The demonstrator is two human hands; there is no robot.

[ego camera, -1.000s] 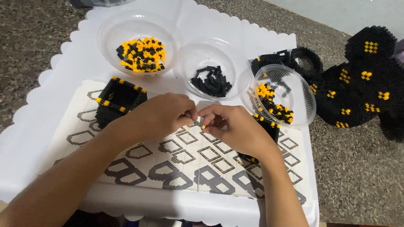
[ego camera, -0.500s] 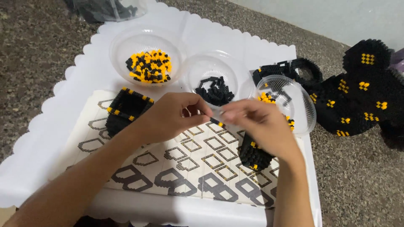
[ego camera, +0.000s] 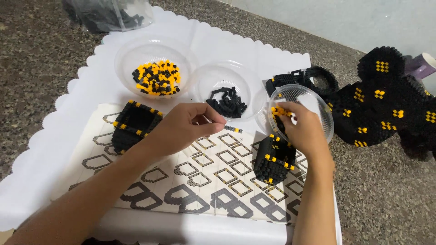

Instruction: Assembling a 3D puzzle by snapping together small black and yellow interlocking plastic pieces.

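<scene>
Your left hand pinching small black-yellow brick strip over instruction sheet; right hand fingers curled, picking bricks in clear bowl.

We work at a speckled stone desk. On it lies a white scalloped mat under both our hands, a large black-and-yellow brick model right of our right hand, and a clear bag beyond our left hand.

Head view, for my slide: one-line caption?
Left hand pinches a small brick strip; right hand reaches into a clear bowl.
</scene>
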